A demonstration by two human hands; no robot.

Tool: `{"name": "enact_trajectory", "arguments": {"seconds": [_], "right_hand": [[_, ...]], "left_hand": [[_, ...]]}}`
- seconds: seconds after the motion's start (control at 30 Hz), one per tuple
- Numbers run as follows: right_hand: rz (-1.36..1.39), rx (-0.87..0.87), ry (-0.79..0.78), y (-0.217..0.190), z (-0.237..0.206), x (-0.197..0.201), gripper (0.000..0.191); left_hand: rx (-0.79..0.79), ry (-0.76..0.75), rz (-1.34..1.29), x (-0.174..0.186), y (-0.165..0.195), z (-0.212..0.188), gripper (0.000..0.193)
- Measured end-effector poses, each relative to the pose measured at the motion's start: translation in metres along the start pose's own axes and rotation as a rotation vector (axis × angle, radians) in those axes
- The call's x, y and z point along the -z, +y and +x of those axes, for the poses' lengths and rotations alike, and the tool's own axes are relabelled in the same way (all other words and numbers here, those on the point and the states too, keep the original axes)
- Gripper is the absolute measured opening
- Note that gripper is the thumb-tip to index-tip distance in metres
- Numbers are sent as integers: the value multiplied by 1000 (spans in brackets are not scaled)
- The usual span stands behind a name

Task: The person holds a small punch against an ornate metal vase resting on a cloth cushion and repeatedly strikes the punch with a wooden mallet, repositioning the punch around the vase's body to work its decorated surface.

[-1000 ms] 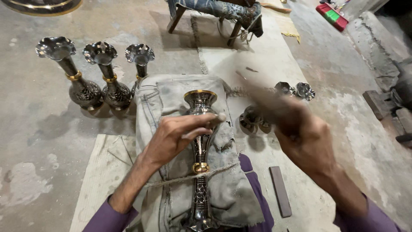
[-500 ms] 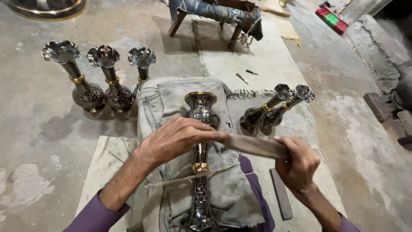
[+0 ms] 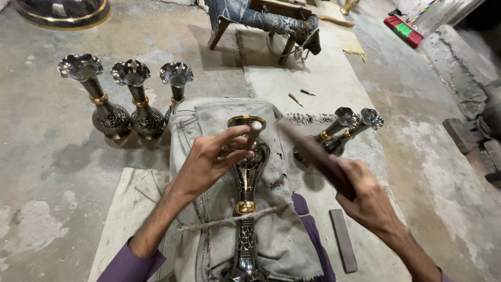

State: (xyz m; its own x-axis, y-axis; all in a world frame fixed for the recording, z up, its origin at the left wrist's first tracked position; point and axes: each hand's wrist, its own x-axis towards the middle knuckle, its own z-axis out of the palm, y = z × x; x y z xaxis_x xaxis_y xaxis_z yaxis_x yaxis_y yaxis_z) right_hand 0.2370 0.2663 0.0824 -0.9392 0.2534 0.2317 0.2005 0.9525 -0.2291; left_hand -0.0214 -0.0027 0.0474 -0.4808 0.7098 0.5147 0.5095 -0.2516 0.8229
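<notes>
Holding a short punch (image 3: pixel 254 131) upright between thumb and fingertips, your left hand (image 3: pixel 209 162) now stands lifted off the vase (image 3: pixel 245 198) in the head view; half a second ago that hand lay flat across the neck, with no punch tip showing. Its fingers are pinched together on the punch, whose pale end sits just under the gold rim at the vase's base.

Your right hand (image 3: pixel 365 198) has also changed. A moment ago it held the flat wooden stick (image 3: pixel 308 151) low and level beside the vase; now the stick is raised and angled toward the punch, blurred with motion. Your fingers are wrapped tight around its lower end.

Judging from that, you have gone from steadying the piece to striking: punch set, stick swinging.

The vase itself has not moved. It lies lengthwise on the grey cloth pad (image 3: pixel 209 125) over your lap, tied down by a cord (image 3: pixel 219 222) just below its gold collar.

Around you, three finished vases (image 3: pixel 133 99) stand upright on the floor (image 3: pixel 47 156) to the left, two more (image 3: pixel 344 130) lie tilted at right, and a dark flat bar (image 3: pixel 343 240) rests beside your right knee.
</notes>
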Motion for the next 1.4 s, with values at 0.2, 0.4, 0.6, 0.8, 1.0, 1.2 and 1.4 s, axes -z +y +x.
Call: {"name": "enact_trajectory", "arguments": {"seconds": [0.2,0.4,0.6,0.8,1.0,1.2,1.4], "right_hand": [[-109,-80,-179,-11,12,18,76],[-96,3,20,-7,21,34,70],[-80,161,297,-6,23,57,72],[-387,190,256,-23,38,70,62],[-395,196,170,-51,59,73,50],[-284,263,202,-63,64,74,50],[-158,121,146,-58,69,63,54]], "left_hand": [[-38,-47,35,3,-2,7,50],[-129,-103,256,1,-1,12,48],[-111,-109,252,0,2,11,41],[-129,-71,225,3,4,7,41],[-150,-13,251,-1,3,2,39],[-180,36,294,-4,-7,-5,36],[-143,73,210,-10,-13,-12,43]]}}
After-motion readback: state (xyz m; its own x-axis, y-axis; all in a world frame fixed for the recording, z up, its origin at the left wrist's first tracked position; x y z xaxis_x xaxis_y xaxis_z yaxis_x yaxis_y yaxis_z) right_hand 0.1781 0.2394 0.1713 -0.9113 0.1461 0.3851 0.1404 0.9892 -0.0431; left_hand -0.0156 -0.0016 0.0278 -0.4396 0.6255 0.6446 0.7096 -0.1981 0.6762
